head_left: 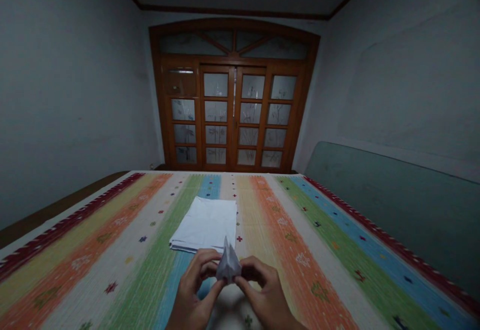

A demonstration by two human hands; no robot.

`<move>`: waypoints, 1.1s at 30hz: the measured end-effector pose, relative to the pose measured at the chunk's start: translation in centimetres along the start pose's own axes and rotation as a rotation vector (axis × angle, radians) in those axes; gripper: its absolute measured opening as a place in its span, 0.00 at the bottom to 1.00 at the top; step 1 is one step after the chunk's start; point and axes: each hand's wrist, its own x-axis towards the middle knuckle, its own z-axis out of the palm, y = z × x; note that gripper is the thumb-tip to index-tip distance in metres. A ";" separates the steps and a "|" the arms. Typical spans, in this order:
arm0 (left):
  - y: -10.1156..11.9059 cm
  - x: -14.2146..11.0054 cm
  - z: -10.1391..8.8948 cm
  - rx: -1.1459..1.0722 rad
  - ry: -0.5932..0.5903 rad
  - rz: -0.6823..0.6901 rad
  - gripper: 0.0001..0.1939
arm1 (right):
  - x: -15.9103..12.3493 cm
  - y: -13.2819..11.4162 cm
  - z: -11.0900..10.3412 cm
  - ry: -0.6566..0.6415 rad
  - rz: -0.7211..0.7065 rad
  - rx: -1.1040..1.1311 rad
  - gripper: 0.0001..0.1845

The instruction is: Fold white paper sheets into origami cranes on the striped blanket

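A small piece of folded grey-white paper (228, 264), with a pointed tip standing up, is held between my two hands just above the tablecloth. My left hand (198, 287) pinches its left side between thumb and fingers. On the other side, my right hand (262, 287) grips it the same way, the thumb near the lower edge. Both thumbs are close together at the bottom of the fold. Right behind my hands lies a stack of white sheets (206, 222), flat on the cloth.
A striped, colourful tablecloth (142, 270) covers the long table. Along the right side stands a greenish padded panel (393, 195). Wooden doors with glass panes (234, 115) close off the far end, between pale walls.
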 end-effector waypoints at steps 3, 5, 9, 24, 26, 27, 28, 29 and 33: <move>-0.8 -0.2 0.3 -0.057 0.011 -0.177 0.17 | 0.0 0.6 0.3 0.001 0.090 0.064 0.11; -1.2 -0.3 0.5 -0.088 -0.008 -0.280 0.21 | 0.1 1.1 0.5 0.016 0.142 0.119 0.15; -1.8 -0.5 0.7 -0.116 -0.074 -0.370 0.27 | 0.0 1.9 0.8 0.034 0.203 0.220 0.24; -2.5 -0.6 -0.1 0.388 -0.119 -0.160 0.17 | -0.4 2.7 -0.3 -0.065 -0.174 -0.275 0.08; -2.4 -0.7 -0.1 0.399 -0.148 -0.146 0.14 | -0.6 2.6 -0.3 -0.124 -0.173 -0.282 0.09; -2.4 -0.7 0.0 0.405 -0.161 -0.136 0.13 | -0.7 2.6 -0.3 -0.142 -0.176 -0.288 0.10; -2.3 -0.7 0.0 0.411 -0.167 -0.123 0.13 | -0.8 2.6 -0.3 -0.153 -0.183 -0.302 0.10; -2.3 -0.8 0.0 0.415 -0.169 -0.110 0.13 | -0.9 2.7 -0.3 -0.150 -0.194 -0.323 0.10; -2.4 -0.9 0.1 0.390 -0.184 -0.107 0.13 | -1.1 3.0 -0.3 -0.128 -0.203 -0.402 0.07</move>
